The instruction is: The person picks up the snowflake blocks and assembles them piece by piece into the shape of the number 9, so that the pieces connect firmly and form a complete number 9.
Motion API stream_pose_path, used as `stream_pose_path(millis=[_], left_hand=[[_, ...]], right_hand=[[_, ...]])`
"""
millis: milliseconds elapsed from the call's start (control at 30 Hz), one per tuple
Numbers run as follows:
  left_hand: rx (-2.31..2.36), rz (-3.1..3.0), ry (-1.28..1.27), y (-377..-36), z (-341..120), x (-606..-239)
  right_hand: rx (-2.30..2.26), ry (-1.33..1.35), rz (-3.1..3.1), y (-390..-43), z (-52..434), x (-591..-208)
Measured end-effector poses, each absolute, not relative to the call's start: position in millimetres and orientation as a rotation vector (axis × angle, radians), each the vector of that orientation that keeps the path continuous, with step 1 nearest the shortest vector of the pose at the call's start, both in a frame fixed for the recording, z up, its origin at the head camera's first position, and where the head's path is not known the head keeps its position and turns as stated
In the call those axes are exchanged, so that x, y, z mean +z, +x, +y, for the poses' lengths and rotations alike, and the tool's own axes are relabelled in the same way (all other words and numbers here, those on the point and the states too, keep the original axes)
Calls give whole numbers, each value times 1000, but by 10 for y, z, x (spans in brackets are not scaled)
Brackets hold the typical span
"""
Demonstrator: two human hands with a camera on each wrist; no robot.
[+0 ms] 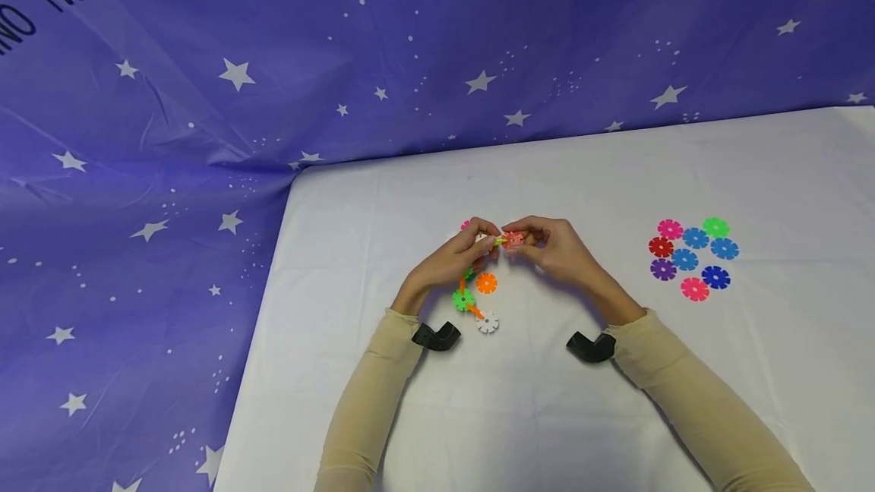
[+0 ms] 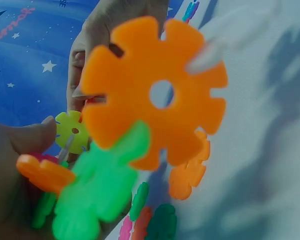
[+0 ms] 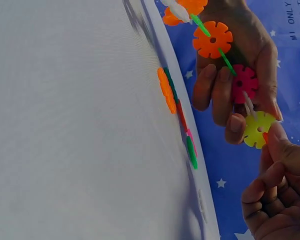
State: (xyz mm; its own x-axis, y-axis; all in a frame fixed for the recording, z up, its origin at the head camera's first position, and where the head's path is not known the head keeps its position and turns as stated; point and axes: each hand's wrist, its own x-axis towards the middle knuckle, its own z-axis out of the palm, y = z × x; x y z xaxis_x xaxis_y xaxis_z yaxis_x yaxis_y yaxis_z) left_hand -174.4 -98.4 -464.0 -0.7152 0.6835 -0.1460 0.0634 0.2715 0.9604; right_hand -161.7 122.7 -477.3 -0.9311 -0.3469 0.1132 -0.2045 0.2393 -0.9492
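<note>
The chain (image 1: 472, 291) consists of slotted snowflake discs interlocked edge to edge: white, green, orange, pink and yellow. Its lower end, with a white disc (image 1: 488, 323), rests on the counter. Its upper end is raised. A red disc (image 1: 513, 240) meets the yellow disc (image 3: 258, 129) at that end.

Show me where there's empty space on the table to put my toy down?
The white table is bare between the right hand and the pile of loose discs, and along the near edge between both sleeves. It's crowded under the left hand, where the joined disc chain hangs.
</note>
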Motion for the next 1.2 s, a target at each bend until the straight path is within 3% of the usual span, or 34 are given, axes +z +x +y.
stream_pose_path(millis=[433,800,1200], left_hand=[[1349,2167,574,-1811,-1099,-4672],[1135,2346,697,-1825,-1168,-4668],[1094,2397,812,-1807,-1131,-4687]], right_hand=[[-1471,-631,2606,-1746,1466,-4851],[-946,-726,2821,-1738,1402,-4942],[-909,-691,2883,-1727,1378,-4956]])
